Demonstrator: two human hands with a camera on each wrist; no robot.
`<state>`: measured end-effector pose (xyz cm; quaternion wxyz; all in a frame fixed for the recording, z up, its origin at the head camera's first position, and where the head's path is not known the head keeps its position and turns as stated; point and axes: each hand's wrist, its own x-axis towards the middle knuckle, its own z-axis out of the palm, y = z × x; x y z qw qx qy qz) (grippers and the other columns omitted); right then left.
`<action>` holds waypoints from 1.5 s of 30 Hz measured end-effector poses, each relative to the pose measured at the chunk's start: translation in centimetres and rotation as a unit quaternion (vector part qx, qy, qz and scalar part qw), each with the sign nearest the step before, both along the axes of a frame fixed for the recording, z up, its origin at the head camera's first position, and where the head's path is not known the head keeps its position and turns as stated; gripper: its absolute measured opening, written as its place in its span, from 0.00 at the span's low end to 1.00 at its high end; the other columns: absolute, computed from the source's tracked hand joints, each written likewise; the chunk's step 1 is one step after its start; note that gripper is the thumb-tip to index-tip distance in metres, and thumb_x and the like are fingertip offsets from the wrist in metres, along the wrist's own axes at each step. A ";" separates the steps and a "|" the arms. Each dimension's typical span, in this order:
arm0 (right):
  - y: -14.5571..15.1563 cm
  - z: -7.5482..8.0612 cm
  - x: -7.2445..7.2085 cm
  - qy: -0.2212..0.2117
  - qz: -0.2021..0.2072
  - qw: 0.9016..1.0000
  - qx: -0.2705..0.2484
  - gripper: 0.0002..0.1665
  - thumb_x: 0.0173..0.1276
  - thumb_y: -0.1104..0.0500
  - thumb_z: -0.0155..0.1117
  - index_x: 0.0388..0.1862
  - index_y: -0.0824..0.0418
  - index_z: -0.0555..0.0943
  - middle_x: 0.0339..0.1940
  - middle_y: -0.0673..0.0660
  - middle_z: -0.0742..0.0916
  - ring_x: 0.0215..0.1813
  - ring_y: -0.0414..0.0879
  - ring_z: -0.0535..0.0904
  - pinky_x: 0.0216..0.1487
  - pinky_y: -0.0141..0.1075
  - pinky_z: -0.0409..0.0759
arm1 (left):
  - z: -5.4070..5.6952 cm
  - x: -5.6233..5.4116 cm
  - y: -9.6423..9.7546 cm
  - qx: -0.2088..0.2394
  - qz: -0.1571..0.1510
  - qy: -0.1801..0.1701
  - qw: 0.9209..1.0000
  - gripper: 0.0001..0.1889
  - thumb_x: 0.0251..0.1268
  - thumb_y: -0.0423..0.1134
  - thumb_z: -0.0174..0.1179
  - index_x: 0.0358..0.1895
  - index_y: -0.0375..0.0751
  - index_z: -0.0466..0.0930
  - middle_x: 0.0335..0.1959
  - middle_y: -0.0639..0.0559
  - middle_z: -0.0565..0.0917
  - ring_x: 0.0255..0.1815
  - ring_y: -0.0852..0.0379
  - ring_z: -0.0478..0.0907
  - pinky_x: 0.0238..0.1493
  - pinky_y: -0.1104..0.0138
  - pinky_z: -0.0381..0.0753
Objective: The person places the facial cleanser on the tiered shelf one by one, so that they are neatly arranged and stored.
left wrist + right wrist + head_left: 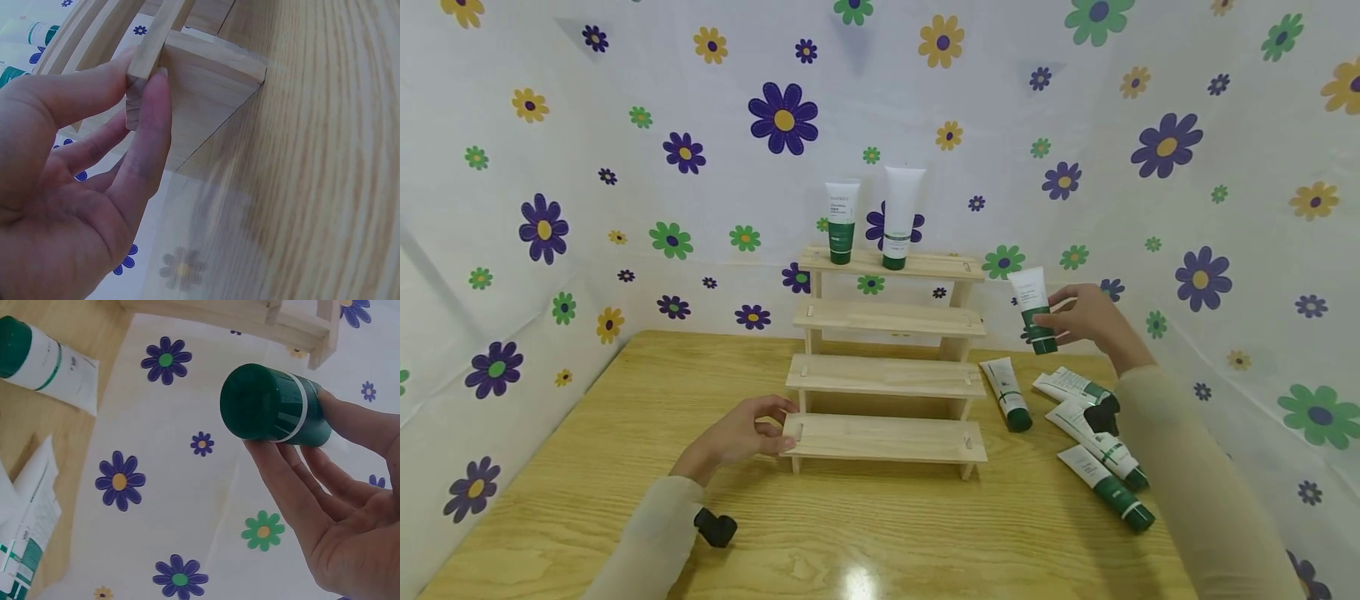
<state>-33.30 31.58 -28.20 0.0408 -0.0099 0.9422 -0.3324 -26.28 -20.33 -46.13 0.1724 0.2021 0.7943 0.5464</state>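
A stepped wooden rack (887, 377) stands mid-table. My left hand (748, 432) pinches the left end of its lowest shelf (883, 438); in the left wrist view the thumb and fingers clasp the board's end (139, 94). To the right of the rack, my right hand (1084, 318) holds a white and green squeeze tube (1032, 300) in the air, cap down and slightly tilted. The right wrist view shows that tube's green cap (250, 403) between thumb and fingers. On the top shelf, a smaller tube (841, 225) and a taller white tube (901, 218) stand upright on their caps.
Right of the rack, a tube (1006, 392) lies on the wooden table (715, 375). Several more lie beneath the right forearm, among them a tube (1108, 487) nearest the front. Flower-printed sheeting (722, 158) rises behind and at both sides.
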 end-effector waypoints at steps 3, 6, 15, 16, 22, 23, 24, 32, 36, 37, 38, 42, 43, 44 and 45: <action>-0.7 0.9 -0.1 0.018 -0.005 1.000 -0.008 0.38 0.74 0.53 0.67 0.70 0.76 0.66 0.64 0.80 0.78 0.56 0.67 0.86 0.53 0.49 0.88 | 0.1 -0.1 0.0 0.000 0.002 -0.003 1.000 0.31 0.67 0.35 0.70 0.69 0.29 0.68 0.55 0.33 0.76 0.45 0.51 0.85 0.43 0.57 0.91; -1.5 1.6 -0.1 0.040 -0.008 0.999 -0.013 0.39 0.74 0.52 0.67 0.71 0.75 0.67 0.65 0.79 0.78 0.57 0.68 0.85 0.52 0.48 0.89 | 0.0 -0.1 0.0 -0.003 0.002 -0.003 1.000 0.31 0.67 0.36 0.70 0.69 0.29 0.68 0.55 0.33 0.76 0.45 0.52 0.85 0.44 0.57 0.91; -4.1 3.0 -0.8 0.103 -0.034 0.993 -0.038 0.39 0.74 0.49 0.66 0.74 0.70 0.66 0.66 0.75 0.79 0.60 0.68 0.84 0.60 0.52 0.84 | 0.0 0.0 0.0 -0.002 0.003 -0.005 1.000 0.31 0.67 0.36 0.70 0.68 0.29 0.68 0.53 0.33 0.75 0.43 0.54 0.86 0.43 0.57 0.91; -4.3 3.2 -0.9 0.109 -0.037 0.992 -0.044 0.39 0.75 0.49 0.66 0.73 0.70 0.66 0.66 0.75 0.79 0.60 0.68 0.84 0.61 0.53 0.84 | 0.0 0.0 0.0 -0.002 0.001 -0.003 1.000 0.31 0.67 0.36 0.70 0.68 0.29 0.68 0.53 0.34 0.75 0.43 0.54 0.86 0.43 0.56 0.91; -5.8 3.9 -1.6 0.136 -0.042 0.987 -0.078 0.36 0.75 0.52 0.67 0.73 0.69 0.68 0.65 0.73 0.80 0.60 0.67 0.84 0.61 0.51 0.84 | 0.1 0.1 0.0 0.003 -0.002 -0.005 1.000 0.31 0.67 0.35 0.70 0.69 0.29 0.68 0.53 0.34 0.75 0.43 0.53 0.85 0.43 0.55 0.90; -6.0 4.0 -1.6 0.137 -0.042 0.986 -0.085 0.36 0.75 0.52 0.67 0.73 0.70 0.68 0.66 0.73 0.80 0.60 0.67 0.84 0.61 0.52 0.83 | 0.1 0.1 0.0 0.004 -0.002 -0.005 1.000 0.31 0.68 0.35 0.70 0.69 0.29 0.68 0.54 0.34 0.75 0.43 0.53 0.85 0.43 0.56 0.90; -6.2 4.1 -1.7 0.139 -0.042 0.985 -0.090 0.36 0.75 0.52 0.67 0.73 0.69 0.68 0.66 0.73 0.80 0.61 0.67 0.84 0.62 0.52 0.83 | 0.1 0.1 0.0 0.004 -0.002 -0.006 1.000 0.31 0.67 0.35 0.70 0.69 0.29 0.68 0.53 0.34 0.75 0.43 0.53 0.85 0.43 0.56 0.90; -7.5 4.4 -2.1 0.161 -0.044 0.981 -0.097 0.36 0.74 0.52 0.67 0.73 0.68 0.68 0.66 0.72 0.80 0.62 0.66 0.82 0.67 0.56 0.80 | -0.1 -0.1 -0.1 0.002 -0.005 -0.002 1.000 0.31 0.67 0.35 0.70 0.68 0.29 0.68 0.53 0.33 0.76 0.44 0.51 0.85 0.42 0.58 0.91; -8.3 4.6 -2.2 0.170 -0.041 0.980 -0.097 0.35 0.74 0.53 0.67 0.73 0.68 0.69 0.66 0.71 0.80 0.63 0.65 0.82 0.67 0.56 0.80 | -0.1 -0.1 -0.1 0.000 -0.005 0.000 1.000 0.31 0.67 0.35 0.70 0.68 0.29 0.68 0.53 0.33 0.75 0.44 0.51 0.85 0.42 0.58 0.91; -8.5 4.6 -2.2 0.172 -0.039 0.979 -0.099 0.35 0.74 0.54 0.68 0.72 0.68 0.69 0.66 0.71 0.80 0.63 0.65 0.82 0.67 0.56 0.81 | -0.1 -0.1 -0.1 0.001 -0.006 0.001 1.000 0.31 0.67 0.35 0.70 0.68 0.28 0.68 0.53 0.33 0.75 0.44 0.52 0.85 0.42 0.58 0.91; -8.6 4.6 -2.3 0.175 -0.034 0.979 -0.103 0.34 0.74 0.54 0.68 0.72 0.68 0.69 0.66 0.71 0.80 0.63 0.65 0.81 0.66 0.55 0.81 | -0.1 -0.1 -0.1 0.000 -0.006 0.002 1.000 0.31 0.67 0.35 0.70 0.68 0.28 0.68 0.53 0.33 0.75 0.44 0.52 0.85 0.42 0.58 0.91; -9.2 4.6 -2.7 0.178 -0.024 0.977 -0.113 0.33 0.74 0.56 0.68 0.71 0.69 0.69 0.65 0.71 0.80 0.64 0.65 0.81 0.66 0.55 0.81 | -0.1 0.0 0.0 -0.002 -0.004 0.000 1.000 0.31 0.67 0.35 0.70 0.68 0.29 0.68 0.53 0.33 0.75 0.43 0.54 0.85 0.42 0.59 0.90; -9.3 4.6 -2.8 0.178 -0.025 0.977 -0.113 0.33 0.74 0.56 0.68 0.71 0.68 0.70 0.65 0.71 0.81 0.64 0.64 0.81 0.66 0.55 0.82 | -0.1 0.1 0.0 -0.001 -0.005 0.001 1.000 0.31 0.68 0.35 0.70 0.68 0.29 0.68 0.53 0.33 0.75 0.43 0.55 0.85 0.42 0.59 0.90; -9.5 4.6 -3.0 0.180 -0.024 0.977 -0.113 0.33 0.74 0.56 0.68 0.70 0.68 0.70 0.65 0.71 0.81 0.64 0.64 0.81 0.66 0.54 0.82 | -0.1 0.1 0.0 -0.001 -0.005 0.001 1.000 0.31 0.68 0.35 0.70 0.69 0.29 0.68 0.53 0.33 0.75 0.43 0.55 0.85 0.42 0.59 0.90; -9.7 4.6 -3.1 0.181 -0.025 0.977 -0.113 0.32 0.74 0.56 0.68 0.70 0.68 0.70 0.65 0.71 0.81 0.63 0.63 0.81 0.66 0.54 0.82 | -0.1 0.1 0.0 -0.001 -0.005 0.002 1.000 0.31 0.68 0.35 0.70 0.69 0.29 0.68 0.53 0.33 0.75 0.43 0.56 0.85 0.43 0.59 0.90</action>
